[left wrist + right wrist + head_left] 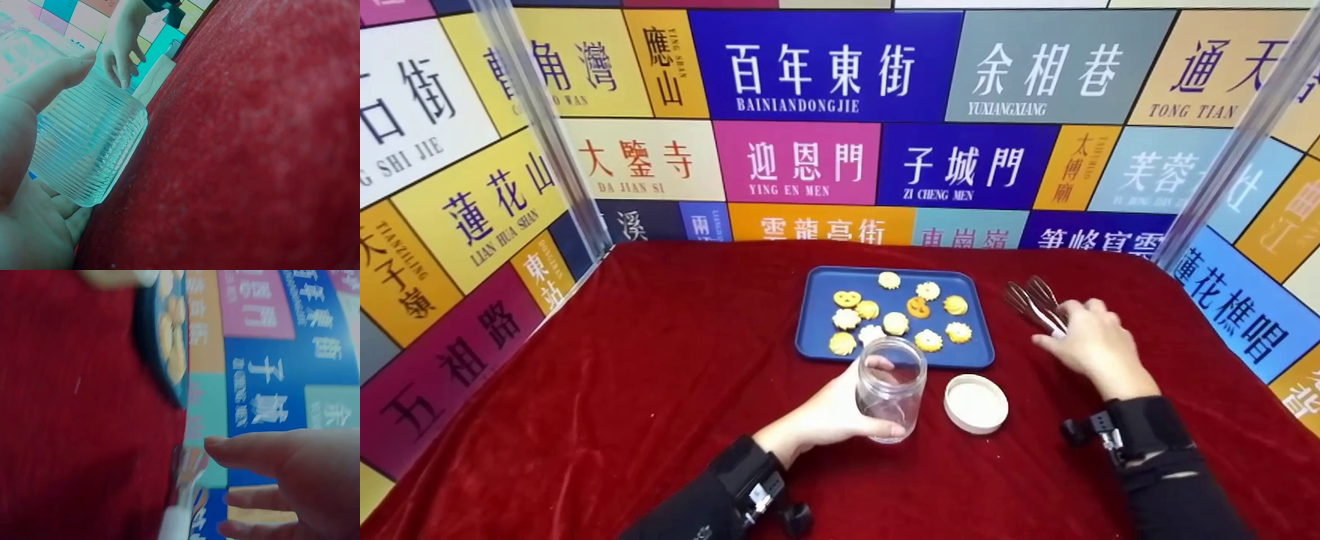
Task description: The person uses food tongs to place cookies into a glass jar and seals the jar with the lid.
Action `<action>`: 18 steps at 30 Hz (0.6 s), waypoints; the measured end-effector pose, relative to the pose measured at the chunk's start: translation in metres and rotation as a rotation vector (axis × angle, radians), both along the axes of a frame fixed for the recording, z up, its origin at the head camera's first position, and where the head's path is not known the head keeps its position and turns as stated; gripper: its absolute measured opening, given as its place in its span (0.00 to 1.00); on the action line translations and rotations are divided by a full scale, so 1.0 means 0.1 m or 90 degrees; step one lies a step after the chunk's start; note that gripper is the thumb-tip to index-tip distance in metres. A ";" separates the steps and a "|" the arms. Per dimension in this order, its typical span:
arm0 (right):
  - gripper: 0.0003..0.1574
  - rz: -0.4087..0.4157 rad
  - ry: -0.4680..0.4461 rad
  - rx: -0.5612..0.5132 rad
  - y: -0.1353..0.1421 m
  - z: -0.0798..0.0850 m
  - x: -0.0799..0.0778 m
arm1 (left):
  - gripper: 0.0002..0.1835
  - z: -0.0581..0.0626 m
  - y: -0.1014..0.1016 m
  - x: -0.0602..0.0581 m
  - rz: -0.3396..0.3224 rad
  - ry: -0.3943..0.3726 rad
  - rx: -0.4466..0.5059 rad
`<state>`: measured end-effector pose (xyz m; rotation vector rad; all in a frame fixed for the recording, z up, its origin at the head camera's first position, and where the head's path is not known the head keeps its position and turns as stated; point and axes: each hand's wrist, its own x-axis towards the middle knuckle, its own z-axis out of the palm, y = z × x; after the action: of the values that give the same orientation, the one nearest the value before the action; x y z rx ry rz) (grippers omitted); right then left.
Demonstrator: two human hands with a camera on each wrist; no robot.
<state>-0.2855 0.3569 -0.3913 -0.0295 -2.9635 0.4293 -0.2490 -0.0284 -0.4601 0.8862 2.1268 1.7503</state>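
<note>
My left hand point(840, 409) grips a clear, ribbed glass jar point(95, 140), with the thumb on its near side and the fingers around the other. No lid is on the jar, and no contents show inside. At the right, my right hand point(1099, 341) is beside a pair of tongs point(1039, 306) with brown looped heads and a pale handle. In the right wrist view the thumb and fingers point(253, 500) are spread apart, with a gap to the tongs. A round pale lid point(976, 405) lies between the hands.
Behind the jar is a blue tray point(810, 300) with several cookies point(895, 323) spread over it. A dark red cloth point(660, 360) covers the table. Metal posts point(559, 142) and a wall of coloured signs point(825, 64) stand at the back.
</note>
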 end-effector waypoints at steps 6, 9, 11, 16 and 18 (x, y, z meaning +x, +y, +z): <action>0.37 -0.033 -0.052 0.001 0.21 -0.11 -0.03 | 0.45 0.02 0.00 0.01 0.002 -0.001 0.000; 0.30 -0.025 -0.063 0.002 0.27 -0.18 -0.07 | 0.46 0.02 0.00 0.01 0.004 -0.002 -0.005; 0.30 -0.023 -0.062 0.007 0.30 -0.22 -0.09 | 0.46 0.03 0.00 0.01 0.004 -0.001 -0.007; 0.32 -0.025 -0.058 0.009 0.33 -0.27 -0.13 | 0.47 0.03 0.00 0.01 0.003 -0.001 -0.006; 0.30 -0.021 -0.056 0.008 0.33 -0.27 -0.13 | 0.46 0.02 0.00 0.01 0.004 0.001 -0.006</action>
<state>-0.2980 0.3901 -0.4187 -0.0983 -3.0477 0.4164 -0.2483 -0.0279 -0.4582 0.8798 2.1394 1.7410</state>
